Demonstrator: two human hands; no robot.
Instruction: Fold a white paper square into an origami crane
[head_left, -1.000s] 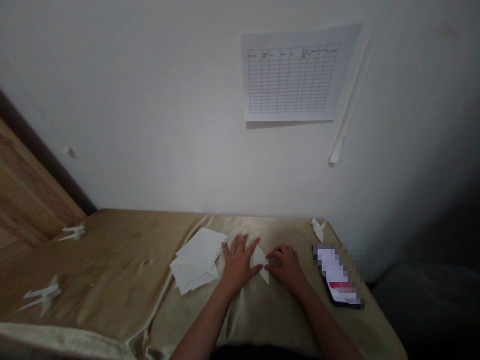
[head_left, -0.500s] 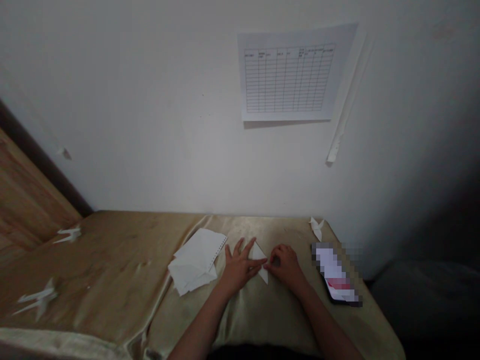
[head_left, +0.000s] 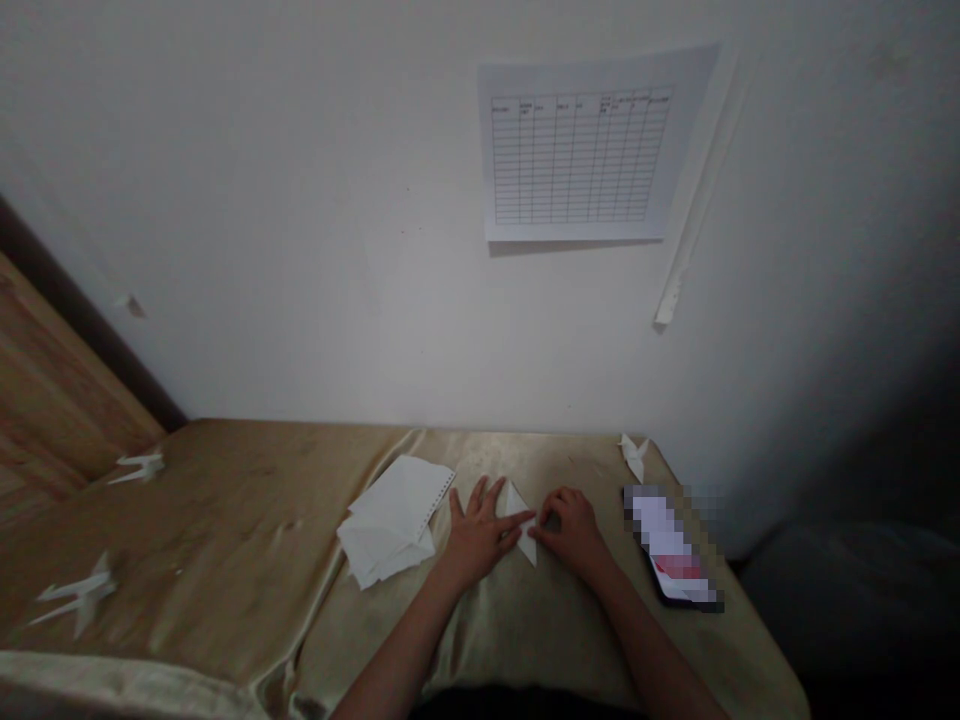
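Note:
A small folded piece of white paper [head_left: 517, 500] lies on the gold cloth, its pointed ends showing above and below my fingers. My left hand [head_left: 474, 535] comes over it from the left, fingers spread, with the index finger pressed along its middle. On the other side, my right hand [head_left: 574, 525] is closed, thumb and fingertips pinched at the paper's right edge. The fingertips hide part of the fold. Close by on the left is a loose stack of white sheets [head_left: 394, 515], one with a perforated edge.
Folded paper birds rest at the far left [head_left: 141, 467], the near left [head_left: 81, 595] and the back right [head_left: 634, 457]. A phone [head_left: 671, 560] with a blurred screen lies right of my hands. Behind the cloth-covered surface [head_left: 225, 520] rises a wall with a printed table sheet [head_left: 577, 160].
My left hand's middle finger has drawn slightly away from the paper's upper tip. Otherwise both hands stay almost in place around the fold.

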